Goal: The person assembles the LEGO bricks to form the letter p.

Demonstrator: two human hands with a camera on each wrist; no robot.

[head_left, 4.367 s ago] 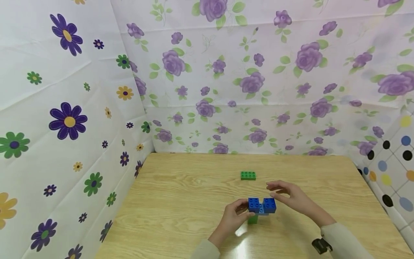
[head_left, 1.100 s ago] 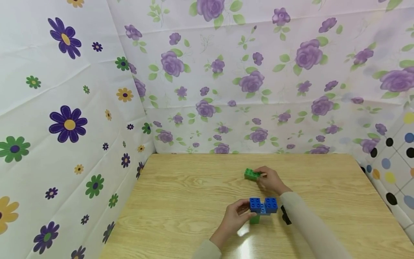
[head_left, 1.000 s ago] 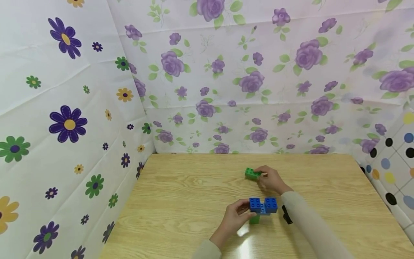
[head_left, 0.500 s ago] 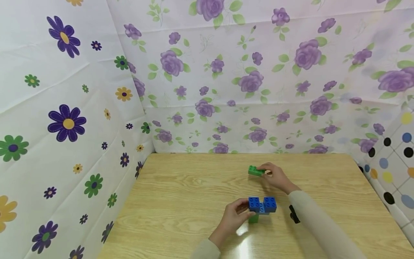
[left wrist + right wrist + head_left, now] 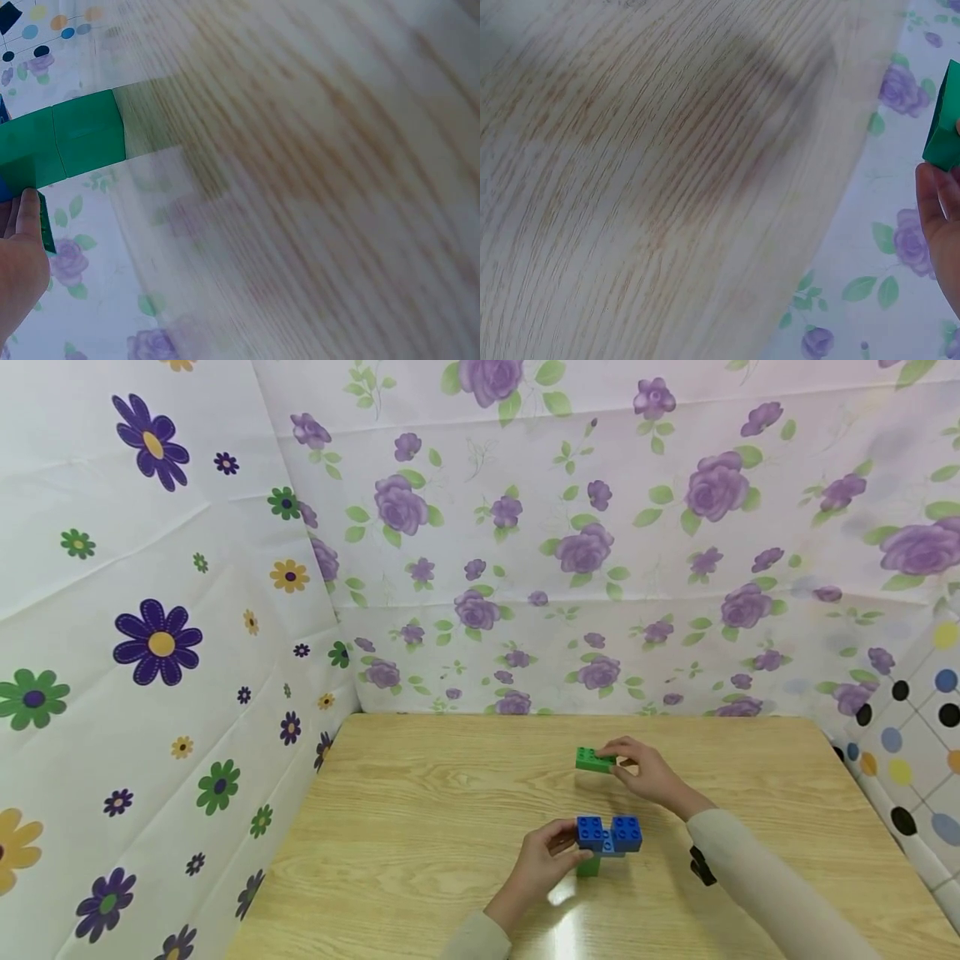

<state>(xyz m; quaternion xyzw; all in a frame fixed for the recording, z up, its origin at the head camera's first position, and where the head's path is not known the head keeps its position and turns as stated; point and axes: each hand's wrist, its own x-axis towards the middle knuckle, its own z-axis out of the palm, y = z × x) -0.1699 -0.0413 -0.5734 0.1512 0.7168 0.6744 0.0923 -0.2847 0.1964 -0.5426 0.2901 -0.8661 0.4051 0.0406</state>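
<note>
My left hand [image 5: 536, 862] grips a small build of toy building bricks from its left side. Two dark blue bricks [image 5: 627, 833] sit apart on top of a light blue brick [image 5: 613, 853]. Under them is a green stack [image 5: 588, 867], which shows as two green bricks [image 5: 90, 133] in the left wrist view, standing on the table. Farther back, my right hand [image 5: 651, 772] pinches the right end of a green brick [image 5: 592, 760] with eight studs or so, some under the fingers. In the right wrist view this green brick's hollow underside edge [image 5: 936, 124] shows above the fingertips.
The wooden table [image 5: 420, 827] spreads around both hands. Flowered cloth [image 5: 480, 610] hangs behind its back edge, with more patterned cloth at the left and right. A black wrist device [image 5: 702, 866] shows beside the right sleeve.
Over these seconds my right hand leaves the build's right side, reaches back and takes hold of the green brick, which has shifted slightly right. My left hand keeps its grip on the build.
</note>
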